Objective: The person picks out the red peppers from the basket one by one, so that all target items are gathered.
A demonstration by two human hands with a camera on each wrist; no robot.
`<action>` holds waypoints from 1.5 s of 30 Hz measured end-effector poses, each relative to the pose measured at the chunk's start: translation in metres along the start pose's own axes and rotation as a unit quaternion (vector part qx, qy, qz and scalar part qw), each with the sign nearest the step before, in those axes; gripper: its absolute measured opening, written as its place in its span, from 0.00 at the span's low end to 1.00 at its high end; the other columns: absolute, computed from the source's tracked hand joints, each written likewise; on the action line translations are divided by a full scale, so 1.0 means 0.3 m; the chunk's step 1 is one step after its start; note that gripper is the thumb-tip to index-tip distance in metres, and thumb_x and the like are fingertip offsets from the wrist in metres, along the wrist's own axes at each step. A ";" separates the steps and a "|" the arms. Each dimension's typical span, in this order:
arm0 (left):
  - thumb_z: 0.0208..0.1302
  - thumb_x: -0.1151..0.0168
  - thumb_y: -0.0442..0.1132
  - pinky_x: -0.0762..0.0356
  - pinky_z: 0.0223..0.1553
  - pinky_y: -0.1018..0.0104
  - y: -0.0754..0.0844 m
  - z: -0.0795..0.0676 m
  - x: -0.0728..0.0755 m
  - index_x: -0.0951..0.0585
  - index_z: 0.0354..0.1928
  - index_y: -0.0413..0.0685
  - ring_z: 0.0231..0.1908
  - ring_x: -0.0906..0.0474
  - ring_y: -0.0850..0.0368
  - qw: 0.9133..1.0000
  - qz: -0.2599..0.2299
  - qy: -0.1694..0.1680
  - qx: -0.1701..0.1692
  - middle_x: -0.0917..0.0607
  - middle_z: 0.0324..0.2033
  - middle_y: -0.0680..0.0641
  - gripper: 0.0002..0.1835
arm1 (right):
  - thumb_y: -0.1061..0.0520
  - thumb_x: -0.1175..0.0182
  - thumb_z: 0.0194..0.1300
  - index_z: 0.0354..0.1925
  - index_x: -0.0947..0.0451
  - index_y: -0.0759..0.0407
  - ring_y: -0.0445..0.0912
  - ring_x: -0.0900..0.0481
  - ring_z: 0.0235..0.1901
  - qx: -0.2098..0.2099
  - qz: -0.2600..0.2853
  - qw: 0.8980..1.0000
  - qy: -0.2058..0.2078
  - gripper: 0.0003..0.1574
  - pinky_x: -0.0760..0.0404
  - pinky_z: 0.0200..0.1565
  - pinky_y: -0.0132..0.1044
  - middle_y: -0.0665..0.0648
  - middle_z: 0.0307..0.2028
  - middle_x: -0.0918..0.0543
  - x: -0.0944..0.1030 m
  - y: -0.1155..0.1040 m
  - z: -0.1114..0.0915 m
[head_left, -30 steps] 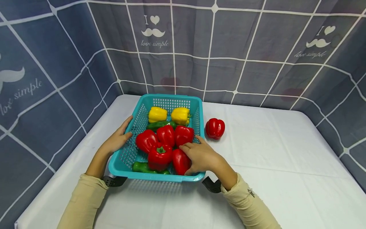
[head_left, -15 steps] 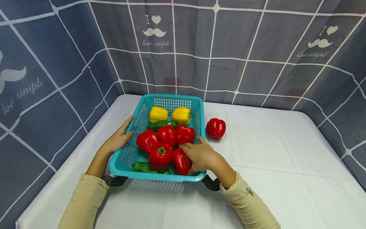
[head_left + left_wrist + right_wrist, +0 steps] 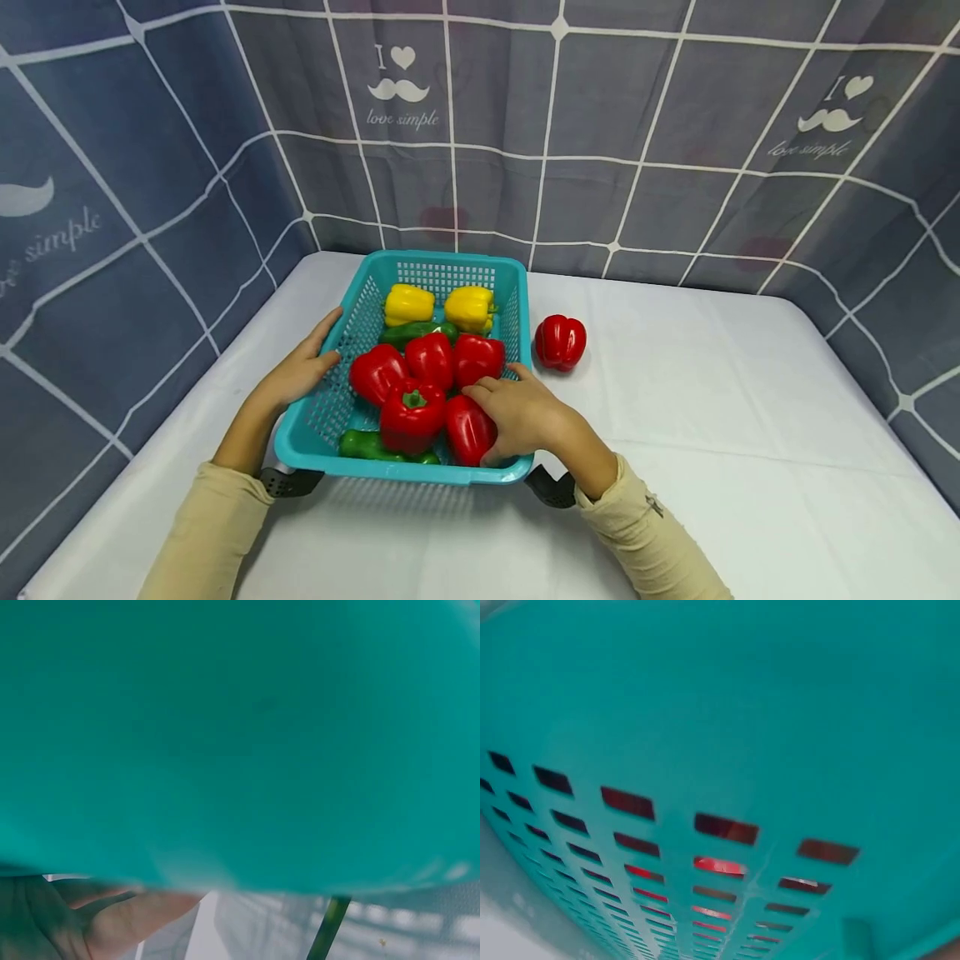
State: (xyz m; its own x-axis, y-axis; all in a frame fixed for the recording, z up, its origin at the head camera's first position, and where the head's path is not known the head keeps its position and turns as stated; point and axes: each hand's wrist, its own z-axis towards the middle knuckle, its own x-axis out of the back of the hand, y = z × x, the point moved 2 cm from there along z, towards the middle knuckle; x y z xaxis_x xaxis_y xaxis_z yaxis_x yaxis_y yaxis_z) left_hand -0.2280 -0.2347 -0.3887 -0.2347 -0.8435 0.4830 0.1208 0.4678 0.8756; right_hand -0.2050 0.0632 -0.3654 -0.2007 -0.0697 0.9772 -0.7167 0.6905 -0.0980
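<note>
My right hand [image 3: 525, 412] reaches over the near right corner of the teal plastic basket [image 3: 397, 472] and grips a red bell pepper [image 3: 468, 429] lying inside. On the left side, my left hand [image 3: 296, 375] rests against the rim with fairly straight fingers. More red bell peppers [image 3: 412, 415] are grouped in the middle of the basket. A green pepper [image 3: 372, 446] lies along the near wall. The basket wall [image 3: 240, 735] fills most of the left wrist view, with part of the left hand [image 3: 135, 922] below. In the right wrist view, the slotted wall [image 3: 742, 697] hides the right hand's grip.
Two yellow bell peppers [image 3: 468, 308] sit at the far end of the basket, with a dark green vegetable [image 3: 417, 333] in front of them. One red bell pepper [image 3: 560, 342] stands on the white tablecloth [image 3: 712, 400], right of the basket. Grey checked cloth [image 3: 585, 108] encloses the table.
The head view has shifted slightly. Both hands keep their places on the basket and the red bell pepper.
</note>
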 end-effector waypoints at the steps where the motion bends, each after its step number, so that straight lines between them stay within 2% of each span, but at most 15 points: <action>1: 0.62 0.63 0.28 0.40 0.54 0.37 0.000 -0.001 0.001 0.67 0.71 0.46 0.66 0.59 0.32 1.000 0.001 -0.003 0.000 0.62 0.69 0.33 0.39 | 0.39 0.31 0.41 0.62 0.35 0.54 0.47 0.30 0.56 0.004 0.005 1.000 0.003 0.51 0.47 0.63 0.52 0.52 0.56 0.26 -0.001 0.000 0.000; 8: 0.63 0.62 0.29 0.50 0.58 0.34 0.008 -0.013 0.019 0.69 0.70 0.45 0.67 0.65 0.33 0.999 0.040 -0.028 0.003 0.66 0.69 0.35 0.39 | 0.39 0.31 0.41 0.61 0.35 0.55 0.46 0.32 0.56 0.031 0.045 0.998 0.024 0.51 0.43 0.63 0.50 0.53 0.56 0.28 0.005 0.010 0.006; 12: 0.63 0.62 0.29 0.52 0.58 0.32 -0.001 -0.012 0.029 0.71 0.70 0.45 0.67 0.67 0.33 0.997 0.046 -0.054 0.003 0.68 0.69 0.35 0.40 | 0.41 0.32 0.41 0.62 0.36 0.55 0.48 0.33 0.56 0.041 0.065 0.997 0.033 0.50 0.33 0.58 0.46 0.53 0.56 0.29 0.006 0.021 0.008; 14: 0.63 0.62 0.30 0.51 0.58 0.32 -0.013 -0.012 0.031 0.71 0.70 0.46 0.67 0.67 0.32 0.997 0.045 -0.066 0.005 0.69 0.69 0.35 0.40 | 0.42 0.32 0.41 0.62 0.37 0.54 0.48 0.33 0.55 0.046 0.078 0.995 0.038 0.51 0.27 0.52 0.42 0.52 0.56 0.30 0.006 0.030 0.006; 16: 0.63 0.63 0.30 0.45 0.56 0.33 -0.023 -0.013 0.031 0.71 0.70 0.46 0.66 0.65 0.31 0.997 0.044 -0.070 0.007 0.68 0.69 0.35 0.40 | 0.44 0.32 0.40 0.63 0.38 0.54 0.47 0.34 0.54 0.052 0.099 0.993 0.043 0.52 0.23 0.46 0.39 0.52 0.56 0.31 0.008 0.038 0.005; 18: 0.63 0.63 0.29 0.39 0.54 0.35 -0.029 -0.016 0.031 0.71 0.70 0.46 0.65 0.62 0.30 0.997 0.044 -0.068 0.006 0.67 0.69 0.34 0.39 | 0.45 0.31 0.39 0.63 0.39 0.54 0.46 0.33 0.54 0.063 0.120 0.990 0.048 0.53 0.22 0.45 0.37 0.52 0.56 0.32 0.012 0.046 0.003; 22: 0.63 0.62 0.30 0.36 0.52 0.36 -0.025 -0.019 0.025 0.70 0.70 0.46 0.65 0.61 0.30 0.997 0.040 -0.061 -0.001 0.66 0.69 0.34 0.40 | 0.46 0.29 0.38 0.64 0.41 0.54 0.44 0.35 0.55 0.075 0.159 0.982 0.061 0.55 0.22 0.45 0.36 0.52 0.57 0.34 0.020 0.060 -0.006; 31: 0.63 0.61 0.29 0.42 0.55 0.34 -0.019 -0.025 0.017 0.69 0.70 0.44 0.65 0.61 0.31 0.998 0.041 -0.054 -0.016 0.65 0.69 0.33 0.40 | 0.47 0.30 0.40 0.63 0.40 0.56 0.45 0.36 0.56 0.092 0.181 0.972 0.118 0.53 0.22 0.45 0.36 0.55 0.56 0.34 0.033 0.085 -0.013; 38: 0.62 0.62 0.29 0.44 0.56 0.35 -0.012 -0.010 0.022 0.69 0.70 0.44 0.65 0.61 0.33 0.997 0.047 -0.054 -0.016 0.65 0.69 0.34 0.40 | 0.47 0.29 0.39 0.64 0.40 0.55 0.46 0.36 0.56 0.090 0.196 0.967 0.136 0.54 0.22 0.45 0.37 0.54 0.56 0.35 0.049 0.102 -0.022; 45: 0.62 0.61 0.29 0.45 0.56 0.35 -0.005 0.010 0.029 0.70 0.70 0.44 0.66 0.62 0.33 0.997 0.050 -0.058 -0.022 0.66 0.69 0.34 0.40 | 0.48 0.28 0.38 0.64 0.40 0.53 0.46 0.37 0.57 0.080 0.236 0.955 0.163 0.55 0.21 0.44 0.36 0.53 0.56 0.35 0.079 0.122 -0.043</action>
State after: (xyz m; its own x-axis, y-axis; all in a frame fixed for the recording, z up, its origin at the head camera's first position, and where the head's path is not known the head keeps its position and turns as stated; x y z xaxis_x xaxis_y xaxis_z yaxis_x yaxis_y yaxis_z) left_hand -0.2333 -0.2419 -0.3858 -0.3286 -0.7564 0.5656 0.1911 0.5333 0.8241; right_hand -0.2274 0.0961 -0.3435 -0.3265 0.4673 0.8216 -0.6961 0.4691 -0.5435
